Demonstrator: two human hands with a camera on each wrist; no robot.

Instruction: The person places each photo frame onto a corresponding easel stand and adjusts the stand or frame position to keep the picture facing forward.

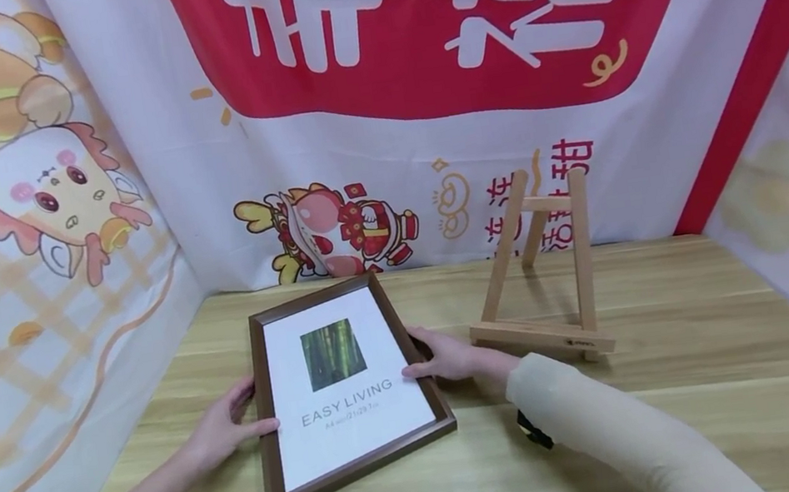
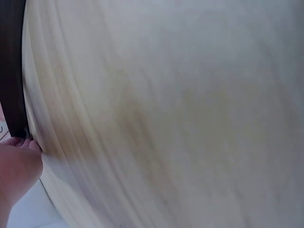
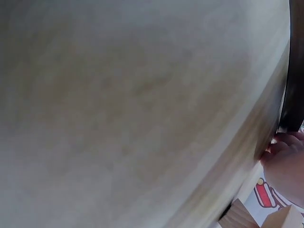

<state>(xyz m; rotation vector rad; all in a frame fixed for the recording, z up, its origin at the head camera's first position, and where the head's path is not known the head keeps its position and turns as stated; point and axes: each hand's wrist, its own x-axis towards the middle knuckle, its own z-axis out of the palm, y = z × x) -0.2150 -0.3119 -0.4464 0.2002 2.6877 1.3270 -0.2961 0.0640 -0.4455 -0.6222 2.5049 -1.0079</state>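
A brown picture frame shows a white sheet with a green bamboo picture and the words "EASY LIVING". My left hand grips its left side, thumb over the front edge and fingers at the outer side. On the opposite side my right hand holds it the same way, thumb on the front. Each wrist view catches only a strip of the dark frame edge with curled fingers at it. Whether the frame touches the table underneath cannot be told. A small wooden easel stands just right of my right hand.
The wood-grain table runs back to a printed white and red cloth. Similar cloth walls stand at the left and right. The easel's front ledge lies close to my right forearm.
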